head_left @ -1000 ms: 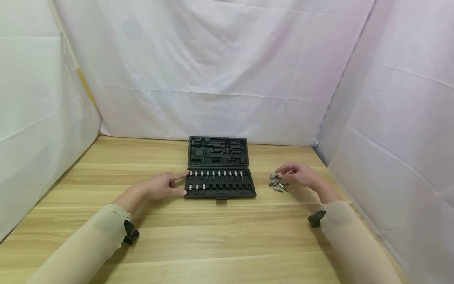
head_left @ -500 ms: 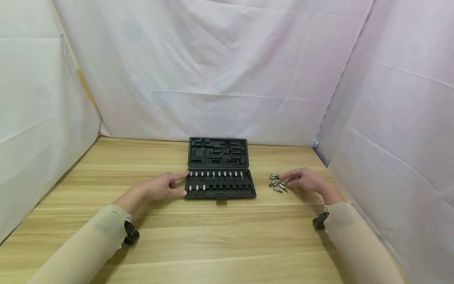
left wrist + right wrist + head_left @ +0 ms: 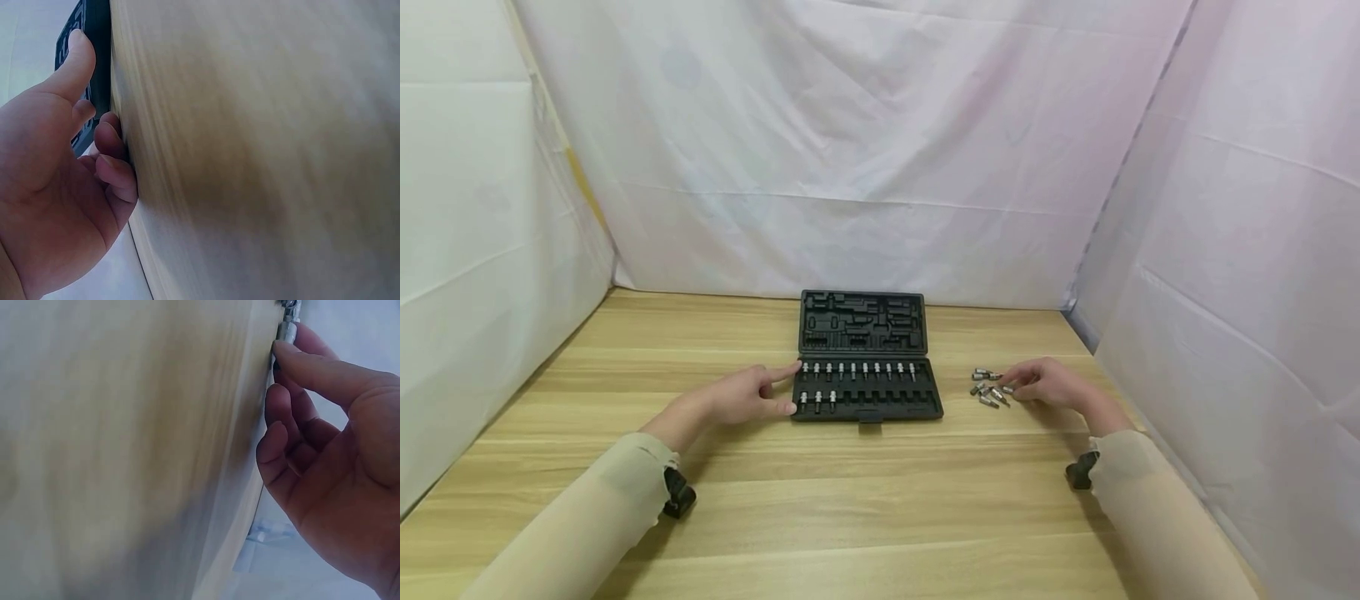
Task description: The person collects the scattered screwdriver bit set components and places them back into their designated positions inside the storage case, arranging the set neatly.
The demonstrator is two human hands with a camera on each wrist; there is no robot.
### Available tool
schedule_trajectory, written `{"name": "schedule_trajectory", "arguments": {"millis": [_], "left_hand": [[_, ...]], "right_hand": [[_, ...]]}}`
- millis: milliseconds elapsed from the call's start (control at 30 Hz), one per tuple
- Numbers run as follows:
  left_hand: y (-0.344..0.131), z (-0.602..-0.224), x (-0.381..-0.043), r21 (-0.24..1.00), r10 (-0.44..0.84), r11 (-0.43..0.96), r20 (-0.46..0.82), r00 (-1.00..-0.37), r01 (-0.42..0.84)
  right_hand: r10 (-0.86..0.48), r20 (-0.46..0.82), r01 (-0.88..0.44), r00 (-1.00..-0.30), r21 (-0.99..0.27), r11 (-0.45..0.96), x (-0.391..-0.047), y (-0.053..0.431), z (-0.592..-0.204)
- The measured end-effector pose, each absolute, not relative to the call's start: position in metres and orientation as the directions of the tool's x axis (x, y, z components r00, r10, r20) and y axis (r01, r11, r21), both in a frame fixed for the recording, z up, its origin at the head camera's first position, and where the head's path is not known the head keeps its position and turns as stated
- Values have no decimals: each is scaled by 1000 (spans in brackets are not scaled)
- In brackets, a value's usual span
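Note:
A black tool case (image 3: pixel 883 411) lies open on the table, its lid (image 3: pixel 862 323) folded back and moulded with recesses. Bit sockets (image 3: pixel 865 370) fill the tray's upper row; three more sit at the left of the lower row. My left hand (image 3: pixel 737 395) touches the case's left side with outstretched index finger and thumb, the other fingers bent in the left wrist view. To the right of the case lies a small pile of loose bit sockets (image 3: pixel 988 401). At its right edge my right hand (image 3: pixel 1047 383) pinches a silver bit socket (image 3: pixel 286 331) between thumb and index finger.
A light wood table (image 3: pixel 850 500) carries everything. White cloth hangs behind it (image 3: pixel 850 167) and along both sides. Black wrist cameras sit at the left cuff (image 3: pixel 678 493) and right cuff (image 3: pixel 1081 471).
My right hand has drawn back slightly from above the pile to its right edge, thumb and index closing on one bit socket. The left hand stays at the case.

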State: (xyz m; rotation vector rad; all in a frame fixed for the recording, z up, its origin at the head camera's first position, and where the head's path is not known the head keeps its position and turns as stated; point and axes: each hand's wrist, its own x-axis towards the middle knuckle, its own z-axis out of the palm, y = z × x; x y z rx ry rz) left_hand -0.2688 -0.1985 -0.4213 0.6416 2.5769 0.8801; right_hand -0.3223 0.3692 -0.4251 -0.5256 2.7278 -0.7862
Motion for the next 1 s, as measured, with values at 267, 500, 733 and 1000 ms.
{"name": "schedule_trajectory", "arguments": {"millis": [267,500,733,1000], "left_hand": [[-200,-422,-271,623,513,721,-184,-838,304],[-200,-423,-272,627,512,719,-186,-839,300],[-198,-421,-269,622,498,725,-175,-849,297],[-198,-420,-268,629,510,716,-175,-842,303]], "right_hand": [[-379,-136,-255,-915,-533,807,-319,374,-425],[-362,-98,-231,-927,-612,757,-316,370,-421],[-379,-72,-229,-923,-687,690,-315,359,-415],[-393,-94,-196,-915,-748,635,-314,338,-408]]}}
